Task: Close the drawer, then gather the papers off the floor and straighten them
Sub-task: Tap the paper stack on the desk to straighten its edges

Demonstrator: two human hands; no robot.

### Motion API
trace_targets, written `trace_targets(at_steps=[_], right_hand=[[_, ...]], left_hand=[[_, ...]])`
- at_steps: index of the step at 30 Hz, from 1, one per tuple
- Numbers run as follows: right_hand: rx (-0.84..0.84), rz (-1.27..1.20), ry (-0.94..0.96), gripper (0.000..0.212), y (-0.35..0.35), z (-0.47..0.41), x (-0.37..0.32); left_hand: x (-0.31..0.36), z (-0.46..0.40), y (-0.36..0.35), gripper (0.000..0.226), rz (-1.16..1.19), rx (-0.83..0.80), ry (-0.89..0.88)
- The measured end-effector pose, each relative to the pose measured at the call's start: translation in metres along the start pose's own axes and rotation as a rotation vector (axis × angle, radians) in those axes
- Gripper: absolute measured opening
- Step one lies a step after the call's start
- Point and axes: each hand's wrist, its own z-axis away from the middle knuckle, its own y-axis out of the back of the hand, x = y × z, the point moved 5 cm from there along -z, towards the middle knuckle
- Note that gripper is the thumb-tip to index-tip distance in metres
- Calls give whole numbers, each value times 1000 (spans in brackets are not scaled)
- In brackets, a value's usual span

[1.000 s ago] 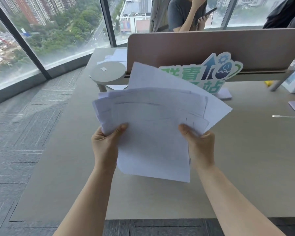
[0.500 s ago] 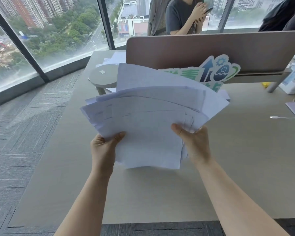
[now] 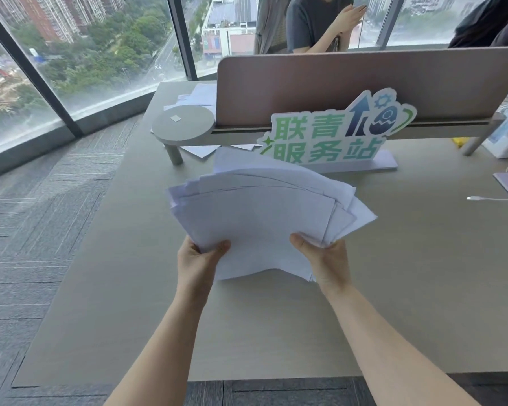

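Two hands hold papers [image 3: 258, 218] above a beige desk [image 3: 423, 288].

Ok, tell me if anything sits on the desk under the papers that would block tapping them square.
Nothing visible does. Left hand and right hand hold the papers above bare desk; the sign stands behind.

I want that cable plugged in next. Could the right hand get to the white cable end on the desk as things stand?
Probably not yet: the right hand grips the papers with the left hand. The desk up to the cable looks bare.
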Motion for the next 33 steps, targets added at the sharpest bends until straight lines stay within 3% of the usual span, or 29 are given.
trace_targets(at_steps=[9, 13, 17, 20, 22, 26, 29, 33], right_hand=[[-31, 0, 11, 20, 2, -5, 0], [55, -23, 48, 17, 9, -5, 3], [89, -77, 105, 27, 7, -6, 2], [27, -87, 35, 27, 1, -4, 10], [-9, -79, 19, 23, -2, -4, 12], [29, -72, 0, 20, 5, -6, 11], [52, -74, 0, 23, 8, -5, 8], [118, -129, 167, 45, 20, -13, -13]], left_hand=[[1, -3, 3, 27, 54, -25, -1], [-5, -4, 0, 25, 84, -84, 25], [-9, -10, 3, 41, 142, -118, 38], [-14, -8, -2, 53, 90, -221, 97], [-17, -7, -3, 49, 22, -193, 136], [-18, -10, 0, 17, -39, -86, 128], [-11, -11, -1, 10, -92, -52, 70], [23, -19, 0, 13, -256, -18, -131]])
